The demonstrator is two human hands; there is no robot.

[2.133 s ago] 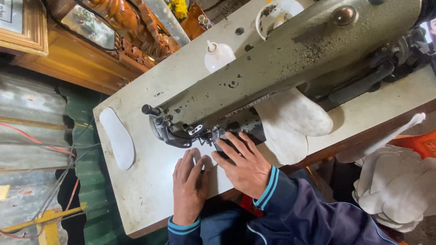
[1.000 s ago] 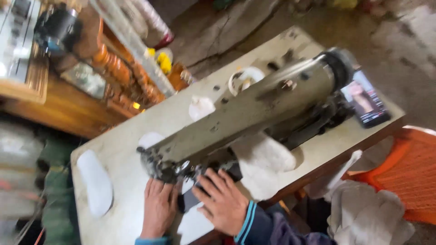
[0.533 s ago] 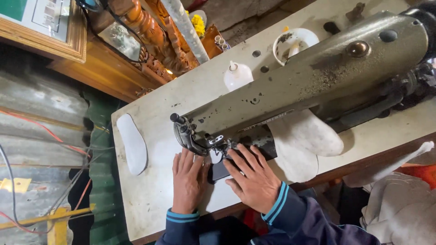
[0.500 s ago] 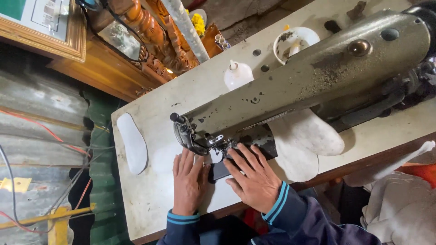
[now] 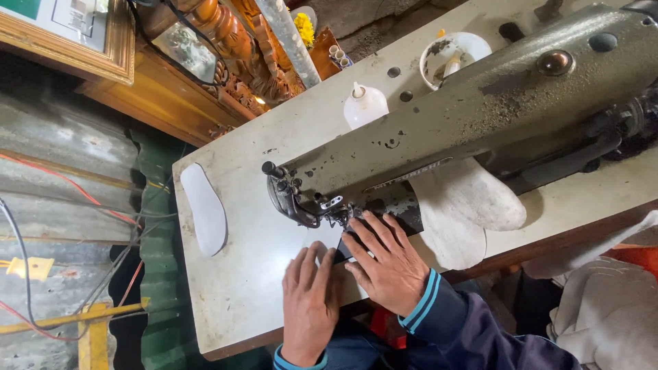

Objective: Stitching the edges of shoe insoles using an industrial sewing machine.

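Observation:
A worn grey-green sewing machine (image 5: 480, 109) lies across a pale worktable (image 5: 240, 288). My left hand (image 5: 310, 301) rests flat on the table just below the needle head (image 5: 301, 199), fingers pressing a white piece. My right hand (image 5: 387, 264) lies beside it, fingers spread over a dark piece of material (image 5: 346, 250) under the presser foot. Both hands press down and grip nothing.
A white insole-shaped piece (image 5: 204, 209) lies at the table's left end. A stack of white sole pieces (image 5: 466, 205) sits right of my hands. A white squeeze bottle (image 5: 364, 106) and a bowl (image 5: 452, 58) stand behind the machine. Carved wooden furniture lies beyond; white cloth (image 5: 610, 315) at right.
The view swung away and came back. My hands have stayed at the needle, sliding slightly on the pieces.

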